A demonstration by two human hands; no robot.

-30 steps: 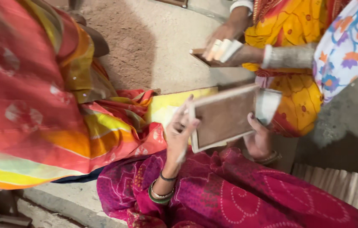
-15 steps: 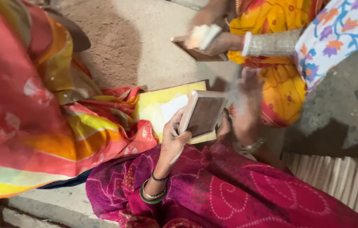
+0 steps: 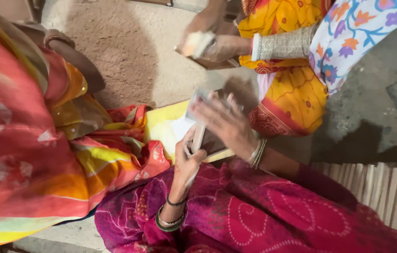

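My left hand (image 3: 190, 158), with bangles at the wrist, grips the lower edge of a small flat board (image 3: 207, 138) with a pale wooden frame and a brown face. It is held tilted above my magenta-clad lap (image 3: 254, 211). My right hand (image 3: 226, 122), blurred by motion, lies across the board's upper part with fingers spread over it, hiding much of the face. A yellow cloth (image 3: 161, 124) lies on the ground just beyond the board.
Opposite me a person in yellow and orange holds a pale block (image 3: 197, 43) over another board. A person in a red-orange garment (image 3: 25, 140) sits at my left. Pale wooden slats (image 3: 376, 192) stand in a row at my right. Sandy ground (image 3: 128, 51) lies ahead.
The board faced the camera flat and now is turned more edge-on and held closer. My right hand has moved from its right edge to across its top.
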